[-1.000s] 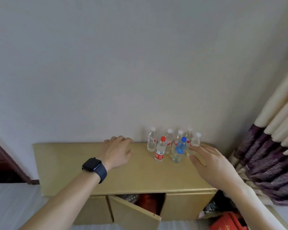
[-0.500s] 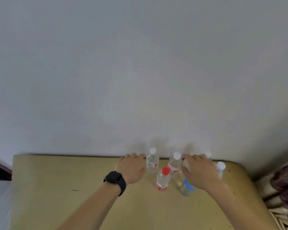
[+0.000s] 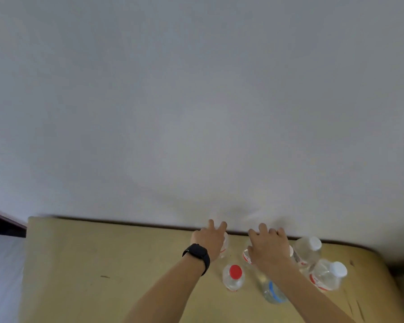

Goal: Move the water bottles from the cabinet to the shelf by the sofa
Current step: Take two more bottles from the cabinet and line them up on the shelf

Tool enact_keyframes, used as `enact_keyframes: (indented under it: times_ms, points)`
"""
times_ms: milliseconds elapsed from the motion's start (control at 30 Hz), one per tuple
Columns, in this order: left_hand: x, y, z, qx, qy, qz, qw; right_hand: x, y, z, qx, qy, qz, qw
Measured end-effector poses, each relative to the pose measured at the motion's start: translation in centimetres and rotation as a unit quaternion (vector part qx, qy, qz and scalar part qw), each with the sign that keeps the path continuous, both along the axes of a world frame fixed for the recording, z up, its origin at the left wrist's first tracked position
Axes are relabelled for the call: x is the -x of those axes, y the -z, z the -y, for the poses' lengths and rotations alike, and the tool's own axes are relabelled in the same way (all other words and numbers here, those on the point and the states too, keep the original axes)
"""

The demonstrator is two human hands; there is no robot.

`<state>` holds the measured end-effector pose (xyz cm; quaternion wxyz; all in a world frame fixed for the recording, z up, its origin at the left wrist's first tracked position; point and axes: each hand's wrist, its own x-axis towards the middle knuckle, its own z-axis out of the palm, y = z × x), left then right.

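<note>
Here, the fingers [image 3: 211, 226] of the left hand [image 3: 208, 241] reach forward toward the wall [image 3: 196, 101], draped over the top of the left rear bottle [image 3: 225, 246]. Only a strip of its clear side and red-and-white label shows past the palm. Whether the thumb and fingers are closed round it cannot be told from behind. The right hand [image 3: 268, 249] lies the same way, knuckles up and fingertips [image 3: 263, 229] pointing at the wall. It covers the middle rear bottle [image 3: 245, 256], whose label peeks out at the hand's left edge; its grip is likewise hidden. A black watch [image 3: 197, 252] sits on the left wrist. Just in front of the left hand stands the red-capped bottle [image 3: 234, 276], upright and untouched. Beside it, the blue-labelled bottle [image 3: 272, 293] stands partly under the right forearm, which hides its cap. To the right of the right hand are two more. The white-capped bottle by the wall [image 3: 309, 249] is just beside the hand, and the front white-capped bottle [image 3: 329, 275] stands close in front of it. All six stand bunched at the right rear of the tan cabinet [image 3: 103, 264] top, against the pale wall. A dark wooden frame [image 3: 0, 221] and a white surface [image 3: 0, 276] show at the far left.
</note>
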<state>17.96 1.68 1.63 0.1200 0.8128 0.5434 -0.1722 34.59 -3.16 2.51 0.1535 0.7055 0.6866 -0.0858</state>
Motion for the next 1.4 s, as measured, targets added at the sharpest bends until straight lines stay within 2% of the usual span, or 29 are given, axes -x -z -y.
enact_keyframes:
  times_ms: [200,333,500,633,800,1033,1233,1400]
  points:
    - [2.0,1.1,0.5,-0.024,0.023,0.031,0.999,-0.1,0.8,0.4,-0.002,0.003,0.02,1.0]
    - [5.0,1.8,0.8,-0.025,-0.009,0.07,0.997,0.9,0.4,0.2,-0.003,0.026,0.028,0.999]
    - [9.7,-0.7,0.2,-0.07,0.02,0.121,0.99,2.2,-2.2,0.6,-0.066,0.106,0.01,0.992]
    - [12.7,-5.0,-0.9,-0.127,0.09,0.119,0.98,4.7,-6.8,2.3,-0.172,0.177,-0.008,0.969]
    - [14.9,-12.0,-2.1,-0.18,0.161,0.122,0.963,7.3,-13.9,5.2,-0.303,0.241,0.0,0.922]
    - [11.8,-22.1,-0.7,-0.201,0.244,0.23,0.92,9.0,-24.3,13.0,-0.414,0.356,-0.009,0.837]
    - [5.2,-29.1,5.4,-0.222,0.361,0.306,0.853,8.3,-29.0,23.3,-0.439,0.463,0.046,0.768]
    - [-1.4,-31.2,16.3,-0.177,0.477,0.347,0.788,9.3,-29.7,37.7,-0.469,0.545,0.099,0.688]
